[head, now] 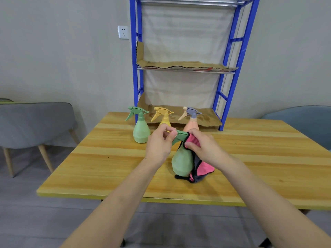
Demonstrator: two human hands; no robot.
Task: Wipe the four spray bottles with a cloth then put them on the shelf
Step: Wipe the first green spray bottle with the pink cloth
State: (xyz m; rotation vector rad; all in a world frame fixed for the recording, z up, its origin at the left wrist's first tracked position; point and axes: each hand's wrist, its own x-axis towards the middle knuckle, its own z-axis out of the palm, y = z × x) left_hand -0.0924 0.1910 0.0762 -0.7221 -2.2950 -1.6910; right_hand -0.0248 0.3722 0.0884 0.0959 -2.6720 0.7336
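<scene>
A green spray bottle [181,162] stands on the wooden table [111,158] in front of me. My left hand [159,145] pinches the front of its green spray head. My right hand [202,146] grips a pink and dark cloth [202,170] against the back of the head and neck; the cloth hangs down to the table beside the bottle. Behind stand a second green bottle [141,131], a yellow bottle [163,117] partly hidden by my left hand, and a peach bottle [192,122] with a grey-blue head.
A blue metal shelf [231,74] stands on the far side of the table against the wall, its levels lined with cardboard [180,65]. A grey chair [34,126] is at the left, a blue-grey chair [304,120] at the right.
</scene>
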